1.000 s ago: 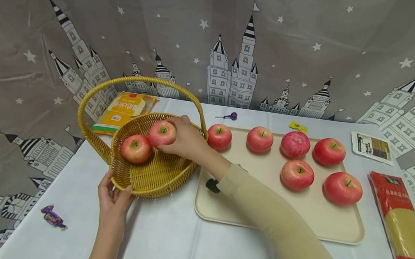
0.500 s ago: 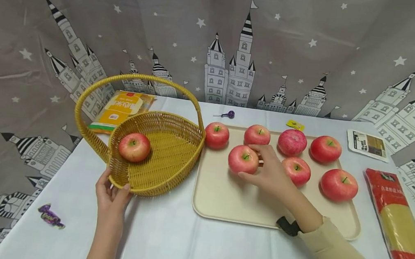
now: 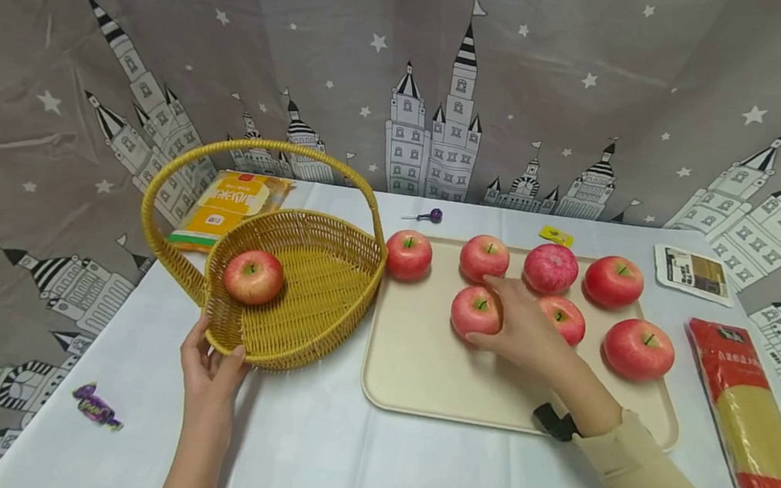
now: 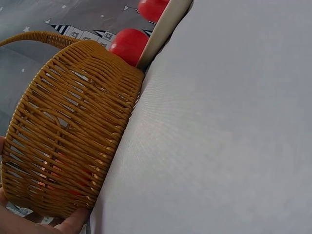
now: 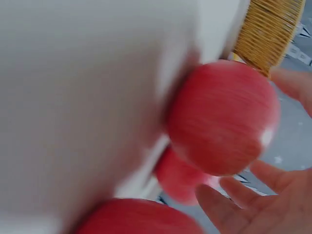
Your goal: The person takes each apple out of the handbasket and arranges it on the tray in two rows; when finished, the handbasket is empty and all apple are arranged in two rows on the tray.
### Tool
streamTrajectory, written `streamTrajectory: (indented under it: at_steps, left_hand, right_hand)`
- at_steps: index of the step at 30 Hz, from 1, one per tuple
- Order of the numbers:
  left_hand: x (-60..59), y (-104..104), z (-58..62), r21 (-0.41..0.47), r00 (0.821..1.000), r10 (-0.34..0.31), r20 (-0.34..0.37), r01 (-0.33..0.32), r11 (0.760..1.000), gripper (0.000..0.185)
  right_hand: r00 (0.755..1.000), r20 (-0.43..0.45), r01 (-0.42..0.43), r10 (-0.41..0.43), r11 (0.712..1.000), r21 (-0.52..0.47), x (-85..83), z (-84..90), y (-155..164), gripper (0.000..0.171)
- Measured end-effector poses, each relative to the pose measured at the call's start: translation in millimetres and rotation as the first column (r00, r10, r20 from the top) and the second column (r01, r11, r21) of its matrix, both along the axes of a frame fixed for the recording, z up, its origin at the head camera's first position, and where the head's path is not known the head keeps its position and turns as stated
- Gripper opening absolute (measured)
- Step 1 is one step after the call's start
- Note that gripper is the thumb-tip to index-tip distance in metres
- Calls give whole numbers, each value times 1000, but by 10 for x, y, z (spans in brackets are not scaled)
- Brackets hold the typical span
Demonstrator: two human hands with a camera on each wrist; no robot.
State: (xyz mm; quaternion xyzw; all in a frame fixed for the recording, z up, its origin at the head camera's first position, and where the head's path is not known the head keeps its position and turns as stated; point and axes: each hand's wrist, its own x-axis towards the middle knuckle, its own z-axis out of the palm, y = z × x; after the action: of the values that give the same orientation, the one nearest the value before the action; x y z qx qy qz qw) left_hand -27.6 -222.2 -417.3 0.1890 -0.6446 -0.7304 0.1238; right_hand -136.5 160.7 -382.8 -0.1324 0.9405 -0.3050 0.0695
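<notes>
A yellow wicker basket (image 3: pixel 316 299) with a tall arched handle stands on the left of the table, with one red apple (image 3: pixel 253 277) inside. My left hand (image 3: pixel 210 372) grips its near left rim, thumb on the side, as the left wrist view also shows. On the beige tray (image 3: pixel 420 378) sits another apple (image 3: pixel 476 313), with my right hand (image 3: pixel 523 325) around its right side. In the right wrist view, the fingers (image 5: pixel 248 195) and thumb are spread and appear just off this blurred apple (image 5: pixel 224 117).
Several more apples (image 3: pixel 639 349) sit on the tray. Behind the basket lies an orange food packet (image 3: pixel 234 203). A lollipop (image 3: pixel 428 215) and a yellow sachet (image 3: pixel 556 236) lie behind the tray; a red noodle packet (image 3: pixel 751 430) and a white packet (image 3: pixel 693 274) are at right, a purple candy (image 3: pixel 96 406) at left.
My right hand has carried one apple from the basket rightward to the tray, set it down and loosened its fingers. The left hand has stayed on the basket rim.
</notes>
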Motion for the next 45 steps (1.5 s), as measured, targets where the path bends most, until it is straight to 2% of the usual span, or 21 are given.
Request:
streamTrajectory:
  at_steps: [2,5,10,17,19,22,25,30,34,37,41,45]
  left_hand:
    - [4,2,6,3,1000,-1,-5,1,1000,70]
    - [9,2,15,4,1000,8,-2,-8,1000,70]
    - [20,-20,8,11,1000,19,6,-20,1000,71]
    - [19,-21,-1,16,1000,6,9,-6,1000,71]
    - [21,-12,2,20,1000,4,12,-4,1000,71]
    - [24,2,7,19,1000,2,6,-2,1000,70]
    - [19,12,7,6,1000,-2,4,2,1000,70]
    - [-3,5,-2,-7,1000,-10,-4,10,1000,69]
    - [-17,-1,-4,-2,1000,-5,-18,5,1000,69]
    - [-14,1,-3,-4,1000,-3,-11,3,1000,69]
    - [0,0,-2,-5,1000,0,-13,0,1000,69]
    - [9,-5,2,-3,1000,2,-25,-2,1000,68]
  right_hand:
    - [999,-46,0,1,1000,9,3,80,-40,89]
    - [995,-103,-22,18,999,-32,-5,212,-153,85]
    - [981,-157,-127,111,987,-100,-38,320,-494,79]
    - [944,-193,-292,266,949,-121,-48,369,-1282,78]
    - [925,-211,-345,316,931,-118,-79,349,-1534,78]
    - [909,-208,-391,362,912,-123,-141,296,-1901,79]
    - [910,-187,-395,371,911,-114,-232,215,-2239,81]
    - [934,-93,-351,345,934,-67,-412,90,-2685,90]
    - [945,-7,-327,327,945,8,-534,42,-2928,97]
    - [944,46,-329,327,943,49,-564,41,-3028,93]
    - [936,22,-353,353,934,44,-546,38,-3058,81]
    - [922,-58,-385,383,922,-29,-483,91,-2948,81]
